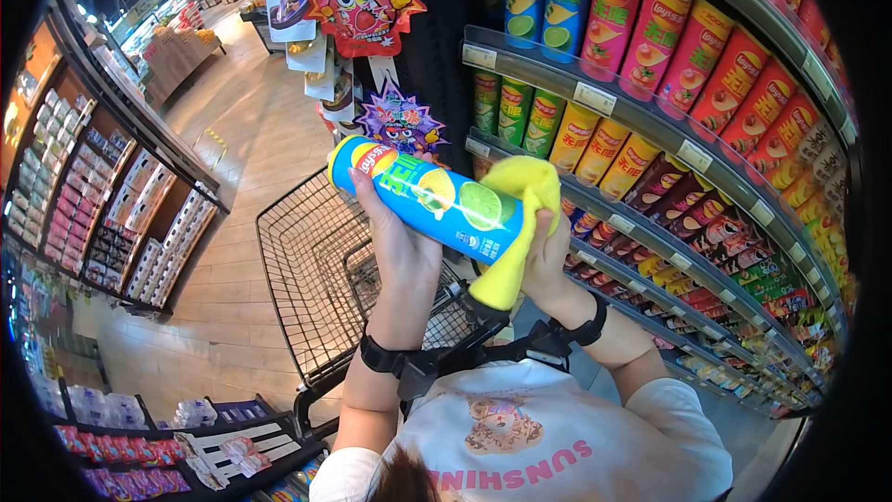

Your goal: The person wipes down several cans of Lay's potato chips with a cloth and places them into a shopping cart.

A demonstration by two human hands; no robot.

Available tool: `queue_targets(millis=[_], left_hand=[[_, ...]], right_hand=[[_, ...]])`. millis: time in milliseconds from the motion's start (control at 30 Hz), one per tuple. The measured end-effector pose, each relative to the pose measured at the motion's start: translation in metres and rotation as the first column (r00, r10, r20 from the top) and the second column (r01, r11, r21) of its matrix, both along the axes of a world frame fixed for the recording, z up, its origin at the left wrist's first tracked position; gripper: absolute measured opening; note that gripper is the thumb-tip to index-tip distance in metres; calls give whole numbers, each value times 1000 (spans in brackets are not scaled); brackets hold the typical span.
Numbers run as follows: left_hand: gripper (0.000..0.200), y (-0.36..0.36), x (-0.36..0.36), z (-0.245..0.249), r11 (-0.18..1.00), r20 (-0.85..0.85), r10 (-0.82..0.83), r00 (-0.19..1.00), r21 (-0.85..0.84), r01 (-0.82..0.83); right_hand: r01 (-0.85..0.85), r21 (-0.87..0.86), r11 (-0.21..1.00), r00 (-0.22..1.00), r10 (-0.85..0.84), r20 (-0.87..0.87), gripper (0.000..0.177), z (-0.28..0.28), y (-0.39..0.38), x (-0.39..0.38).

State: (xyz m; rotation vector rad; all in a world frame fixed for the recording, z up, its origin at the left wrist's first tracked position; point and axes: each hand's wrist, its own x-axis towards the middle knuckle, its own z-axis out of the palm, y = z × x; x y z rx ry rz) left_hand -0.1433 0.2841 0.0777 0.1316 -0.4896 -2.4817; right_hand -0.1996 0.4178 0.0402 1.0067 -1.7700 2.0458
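A blue Lay's chip can (427, 191) with lime pictures lies tilted across both hands, its top end at the upper left. My left hand (395, 237) is wrapped round the upper part of the can from below. Bunched over the can's lower right end is a yellow cloth (520, 233). My right hand (548, 256) grips that cloth and presses it against the can's base; some of its fingers are hidden by the cloth. Below the can stands a black wire shopping cart (307, 270).
Shelves of chip cans (650, 38) curve along the right. Candy packets (362, 0) hang from a strip ahead. A display rack (93, 186) stands at the left, and a low snack stand (223, 446) at the lower left. Wooden floor (223, 288) shows between.
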Motion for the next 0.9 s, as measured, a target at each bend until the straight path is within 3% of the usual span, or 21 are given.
queue_targets(millis=[33,67,100,133,167,200,267,300,333,400,433,533,600,633,667,700,733,767,800,867,900], left_hand=[[58,1,-2,-1,996,37,74,997,-47,-72],[59,2,-4,-1,985,71,150,986,-98,-143],[59,4,-5,1,985,72,150,986,-98,-143],[60,8,-7,4,962,35,234,972,-151,-226],[61,12,-8,8,930,-6,315,949,-199,-310],[61,17,-9,12,929,1,319,948,-197,-313],[65,23,-11,15,792,-68,474,878,-402,-459],[63,21,-8,10,731,-78,483,872,-512,-451],[63,21,-7,7,730,-65,494,867,-510,-454],[52,18,-9,1,606,-171,549,818,-593,-531],[53,16,-7,-3,596,-164,531,831,-625,-504],[55,16,-6,-8,549,-142,596,790,-647,-530],[54,16,-3,-14,521,-104,648,754,-662,-539],[53,17,-2,-10,551,-42,670,741,-641,-534],[53,18,-1,-9,581,23,687,727,-617,-530],[51,16,-4,-10,678,85,634,768,-539,-500],[51,15,-4,-9,681,90,633,769,-537,-498],[50,14,-2,-7,760,128,581,804,-439,-479],[49,11,-1,-4,825,156,524,837,-335,-455],[50,10,0,-1,856,146,482,864,-291,-429],[50,13,0,-1,832,134,498,857,-355,-427]], right_hand=[[-111,20,994,980,106,168,50,-8,5,2],[-111,20,994,980,106,168,50,-15,4,1],[-197,-245,949,856,289,430,46,-24,2,-1],[-185,-506,843,635,495,593,45,-36,-1,-2],[-150,-53,987,956,159,246,55,-56,-1,1],[-154,-49,987,954,162,252,55,-54,0,2],[-181,121,976,981,171,89,56,-41,8,-2],[-187,207,960,982,189,9,56,-30,12,-5],[-189,291,938,974,217,-68,56,-18,14,-7],[-173,445,879,931,294,-218,57,6,13,-11],[37,469,882,857,213,-469,49,18,9,-10],[-9,498,867,782,317,-537,40,10,15,-26],[87,540,837,869,201,-452,34,15,13,-15],[26,553,833,929,184,-322,41,11,10,-15],[25,556,831,929,186,-320,41,-7,1,-15],[-150,298,943,987,124,106,45,-19,-16,-11],[-177,-29,984,842,167,513,50,-24,-23,-7],[-338,80,938,821,253,511,59,-19,-5,-8],[-284,34,958,927,265,267,53,-17,-13,-7],[-313,8,950,797,258,546,47,-11,-14,-7],[-329,-162,930,661,349,665,45,-14,-17,-10]])
